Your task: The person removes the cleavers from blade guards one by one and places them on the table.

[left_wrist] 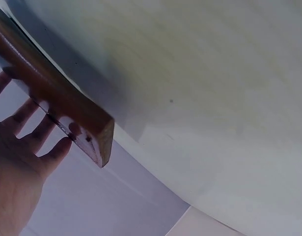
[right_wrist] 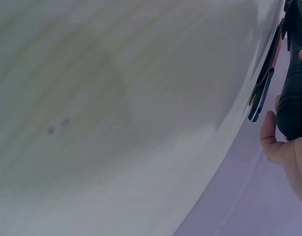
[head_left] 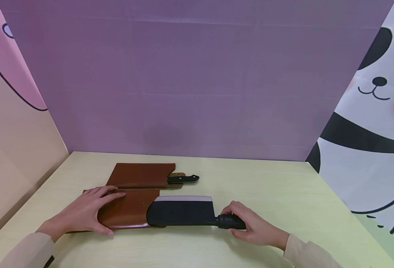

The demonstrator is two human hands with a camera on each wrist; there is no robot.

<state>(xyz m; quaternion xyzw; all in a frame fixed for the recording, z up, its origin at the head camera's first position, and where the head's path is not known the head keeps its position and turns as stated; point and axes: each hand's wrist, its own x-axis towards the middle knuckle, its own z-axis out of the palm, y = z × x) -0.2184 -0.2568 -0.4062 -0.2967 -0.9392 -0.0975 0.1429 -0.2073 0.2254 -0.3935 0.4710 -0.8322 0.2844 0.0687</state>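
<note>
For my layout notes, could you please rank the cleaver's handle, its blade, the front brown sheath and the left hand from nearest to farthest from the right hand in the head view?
1. Cleaver's handle: in the right hand.
2. Blade: just left of the handle.
3. Front brown sheath: left of the exposed blade.
4. Left hand: farthest left, on the sheath.

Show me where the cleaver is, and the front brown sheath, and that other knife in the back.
Cleaver [head_left: 183, 213], head view: on the dark face of its blade.
Front brown sheath [head_left: 131, 208], head view: on its upper face.
Other knife [head_left: 185, 179], head view: on its black handle.
</note>
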